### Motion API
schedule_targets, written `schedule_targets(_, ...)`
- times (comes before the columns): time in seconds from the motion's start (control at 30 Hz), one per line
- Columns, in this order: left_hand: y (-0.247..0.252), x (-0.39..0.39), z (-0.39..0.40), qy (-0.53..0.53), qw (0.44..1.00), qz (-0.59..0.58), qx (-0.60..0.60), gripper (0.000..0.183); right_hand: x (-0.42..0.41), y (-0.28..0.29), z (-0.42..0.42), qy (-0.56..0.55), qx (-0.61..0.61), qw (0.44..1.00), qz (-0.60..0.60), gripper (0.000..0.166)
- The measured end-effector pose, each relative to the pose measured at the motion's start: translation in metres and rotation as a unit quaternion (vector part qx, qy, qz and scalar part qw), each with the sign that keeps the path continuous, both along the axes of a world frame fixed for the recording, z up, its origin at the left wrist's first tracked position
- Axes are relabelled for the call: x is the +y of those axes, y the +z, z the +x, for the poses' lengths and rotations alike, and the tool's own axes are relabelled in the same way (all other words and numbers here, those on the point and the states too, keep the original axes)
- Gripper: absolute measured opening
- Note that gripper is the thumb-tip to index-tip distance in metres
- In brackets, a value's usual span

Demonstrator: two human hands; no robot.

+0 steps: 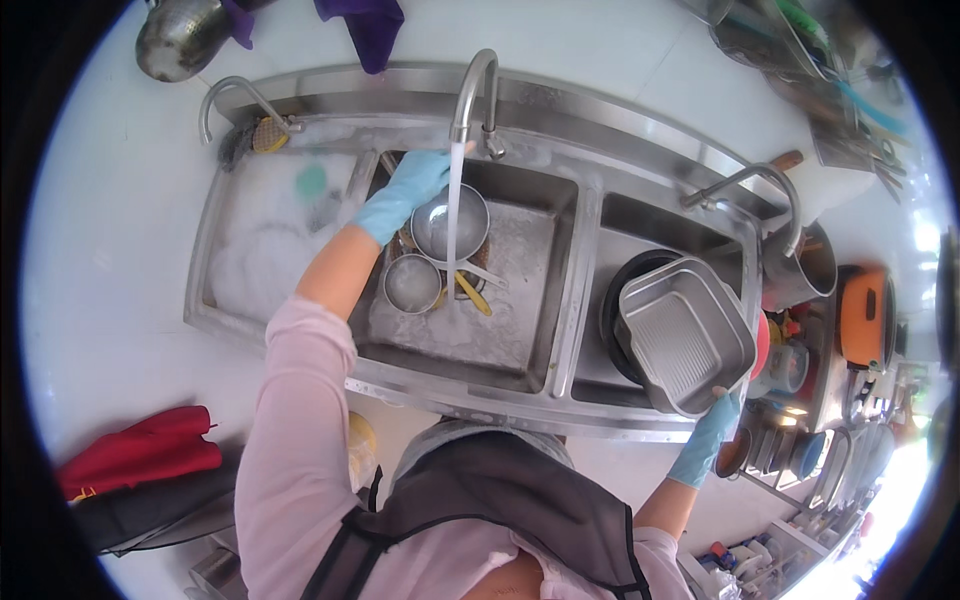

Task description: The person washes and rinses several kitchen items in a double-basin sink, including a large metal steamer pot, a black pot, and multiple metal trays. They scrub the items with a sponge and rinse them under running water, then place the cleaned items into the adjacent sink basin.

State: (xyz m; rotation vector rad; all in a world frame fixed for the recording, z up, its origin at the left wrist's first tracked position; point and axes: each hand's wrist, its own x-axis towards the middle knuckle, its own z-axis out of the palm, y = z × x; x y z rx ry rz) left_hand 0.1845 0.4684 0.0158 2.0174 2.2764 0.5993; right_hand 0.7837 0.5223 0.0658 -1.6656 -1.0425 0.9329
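My left hand point(420, 180), in a light blue glove, is at the running middle faucet point(474, 97), behind its water stream; whether its fingers grip anything is hidden. Below it in the middle sink basin point(495, 337) lie a round metal pan point(466, 225) with a handle, a smaller round metal vessel point(412, 283) and a yellow-handled utensil point(474, 294). My right hand point(712, 427), gloved too, holds the near right corner of a rectangular ribbed metal pan point(679, 349). That pan sits tilted over a round black pan point(611, 322) in the right basin.
Foam fills the left basin point(262, 247). A sponge point(270, 135) and a dark scourer point(237, 142) lie behind it. Faucets stand at the left point(244, 86) and right point(757, 171). A metal pot point(817, 262) and crowded shelves are at the right.
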Motion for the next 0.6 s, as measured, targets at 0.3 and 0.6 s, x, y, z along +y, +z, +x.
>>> schedule_targets(0.3,0.028,0.057,0.001,0.036,0.948,-0.198,-0.246,0.027,0.026,-0.028,0.01,0.035,0.091,0.994,-0.057,0.042)
schedule_targets(0.6,0.002,0.022,0.007,0.0,0.966,-0.065,-0.251,0.045,0.025,0.016,-0.028,0.095,0.049,0.994,-0.014,0.044)
